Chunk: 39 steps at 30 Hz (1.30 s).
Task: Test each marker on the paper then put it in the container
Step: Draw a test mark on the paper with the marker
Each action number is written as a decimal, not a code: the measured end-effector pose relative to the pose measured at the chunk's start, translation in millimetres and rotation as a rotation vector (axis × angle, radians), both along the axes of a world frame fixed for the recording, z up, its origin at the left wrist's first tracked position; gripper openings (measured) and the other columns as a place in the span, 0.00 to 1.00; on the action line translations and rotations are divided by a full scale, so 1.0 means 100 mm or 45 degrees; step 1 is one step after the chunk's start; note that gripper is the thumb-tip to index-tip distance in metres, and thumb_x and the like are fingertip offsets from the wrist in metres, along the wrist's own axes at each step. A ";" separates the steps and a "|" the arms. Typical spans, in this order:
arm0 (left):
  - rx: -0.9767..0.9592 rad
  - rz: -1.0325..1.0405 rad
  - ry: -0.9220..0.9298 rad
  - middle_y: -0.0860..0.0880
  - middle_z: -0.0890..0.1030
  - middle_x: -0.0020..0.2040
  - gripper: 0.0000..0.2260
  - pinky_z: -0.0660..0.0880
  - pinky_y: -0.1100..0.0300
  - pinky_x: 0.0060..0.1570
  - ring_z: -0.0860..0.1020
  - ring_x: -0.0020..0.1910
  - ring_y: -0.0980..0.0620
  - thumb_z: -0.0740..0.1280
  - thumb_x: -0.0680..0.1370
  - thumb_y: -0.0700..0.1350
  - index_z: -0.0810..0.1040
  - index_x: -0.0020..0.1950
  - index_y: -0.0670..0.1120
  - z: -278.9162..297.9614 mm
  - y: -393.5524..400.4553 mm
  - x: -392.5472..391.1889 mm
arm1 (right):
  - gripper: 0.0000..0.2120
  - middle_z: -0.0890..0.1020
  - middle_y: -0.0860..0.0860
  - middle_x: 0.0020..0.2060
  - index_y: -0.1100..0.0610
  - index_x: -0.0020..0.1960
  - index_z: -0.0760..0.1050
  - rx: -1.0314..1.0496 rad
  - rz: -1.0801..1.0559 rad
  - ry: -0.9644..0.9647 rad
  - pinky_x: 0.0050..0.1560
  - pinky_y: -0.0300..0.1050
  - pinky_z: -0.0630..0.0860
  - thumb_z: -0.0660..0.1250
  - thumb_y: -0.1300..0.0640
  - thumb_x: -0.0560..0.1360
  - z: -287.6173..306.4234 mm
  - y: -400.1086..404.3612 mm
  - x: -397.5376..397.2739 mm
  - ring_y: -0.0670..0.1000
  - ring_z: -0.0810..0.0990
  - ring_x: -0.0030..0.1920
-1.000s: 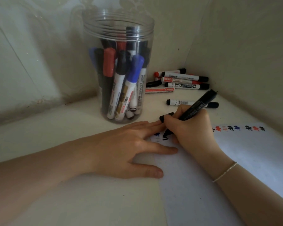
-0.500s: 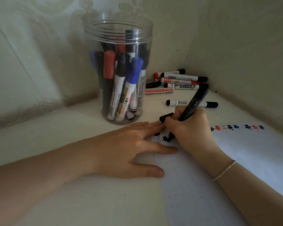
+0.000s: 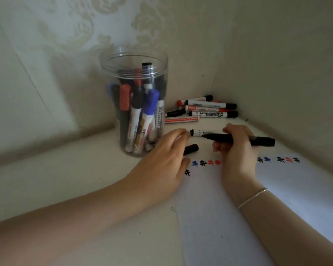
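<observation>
I have the uncapped black marker with its dark barrel [image 3: 238,140] gripped in my right hand [image 3: 236,150], fingers curled round the middle. Its long axis runs near level from 3 o'clock to 9 o'clock, bare tip pointing toward 9, lifted clear of the white sheet of paper [image 3: 238,217]. The short black cap [image 3: 190,149] lies loose on the pale desk [image 3: 65,179], below and a little to the 9 o'clock side of the tip. My left hand [image 3: 161,160] is nearer it: relaxed, fingers extended, holding nothing, fingertips just beside the cap, which seems partly under them. I judge the next move is capping, so the cap's open end must face 3 o'clock to meet the tip; I cannot tell which end that is. The row of small black, red and blue test marks [image 3: 208,163] runs across the paper's far edge. The tall clear plastic jar [image 3: 134,60] of tested markers stands at 11 o'clock from my hands, the untested pile of markers [image 3: 206,109] at 12 o'clock.
</observation>
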<state>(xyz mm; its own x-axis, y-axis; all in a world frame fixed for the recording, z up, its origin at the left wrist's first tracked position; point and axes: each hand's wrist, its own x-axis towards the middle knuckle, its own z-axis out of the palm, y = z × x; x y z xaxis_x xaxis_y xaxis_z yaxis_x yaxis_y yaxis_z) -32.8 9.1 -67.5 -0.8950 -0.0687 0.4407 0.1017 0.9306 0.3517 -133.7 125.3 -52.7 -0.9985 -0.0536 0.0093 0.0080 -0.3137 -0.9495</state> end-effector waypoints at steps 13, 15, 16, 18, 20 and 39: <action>0.458 0.035 -0.038 0.50 0.75 0.55 0.09 0.67 0.74 0.49 0.72 0.47 0.60 0.64 0.79 0.42 0.74 0.59 0.43 0.00 0.06 -0.36 | 0.14 0.71 0.54 0.20 0.57 0.32 0.64 0.110 -0.092 0.018 0.21 0.37 0.65 0.63 0.62 0.75 0.03 0.06 0.00 0.49 0.69 0.19; 0.486 0.000 -0.047 0.50 0.76 0.54 0.10 0.67 0.76 0.46 0.71 0.43 0.63 0.64 0.79 0.41 0.74 0.60 0.44 0.01 0.06 -0.35 | 0.13 0.71 0.55 0.21 0.58 0.33 0.65 0.121 -0.073 0.030 0.21 0.37 0.66 0.64 0.62 0.75 0.03 0.06 0.01 0.49 0.69 0.19; 0.503 -0.019 -0.050 0.51 0.76 0.54 0.10 0.67 0.76 0.45 0.72 0.43 0.65 0.64 0.79 0.41 0.74 0.60 0.44 0.01 0.07 -0.35 | 0.13 0.71 0.55 0.21 0.58 0.33 0.65 0.123 -0.065 0.036 0.21 0.37 0.66 0.64 0.63 0.75 0.03 0.06 0.02 0.48 0.69 0.19; 0.533 -0.050 -0.043 0.52 0.76 0.54 0.10 0.66 0.77 0.44 0.72 0.44 0.69 0.65 0.79 0.40 0.74 0.60 0.45 0.01 0.07 -0.36 | 0.14 0.71 0.56 0.22 0.58 0.32 0.65 0.136 -0.047 0.054 0.21 0.37 0.66 0.64 0.63 0.74 0.04 0.05 0.02 0.48 0.69 0.19; 0.550 -0.067 -0.013 0.52 0.76 0.55 0.10 0.66 0.78 0.48 0.73 0.48 0.67 0.65 0.79 0.40 0.74 0.59 0.46 0.02 0.07 -0.35 | 0.14 0.71 0.57 0.22 0.59 0.32 0.65 0.140 -0.018 0.068 0.20 0.36 0.65 0.65 0.65 0.74 0.05 0.04 0.02 0.49 0.69 0.18; 0.906 -0.172 -0.173 0.47 0.79 0.44 0.05 0.68 0.65 0.32 0.69 0.30 0.61 0.59 0.82 0.45 0.73 0.53 0.48 0.10 0.03 -0.29 | 0.14 0.68 0.45 0.22 0.57 0.35 0.68 0.133 -0.109 0.183 0.25 0.40 0.62 0.62 0.57 0.79 0.01 0.03 -0.03 0.46 0.64 0.24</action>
<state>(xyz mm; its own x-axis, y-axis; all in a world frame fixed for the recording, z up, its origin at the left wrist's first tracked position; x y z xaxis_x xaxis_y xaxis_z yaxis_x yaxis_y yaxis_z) -61.4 12.4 -57.4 -0.9594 -0.1819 0.2156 0.1123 0.4548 0.8835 -136.9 128.6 -52.1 -0.9882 0.0235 0.1512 -0.1527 -0.2071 -0.9663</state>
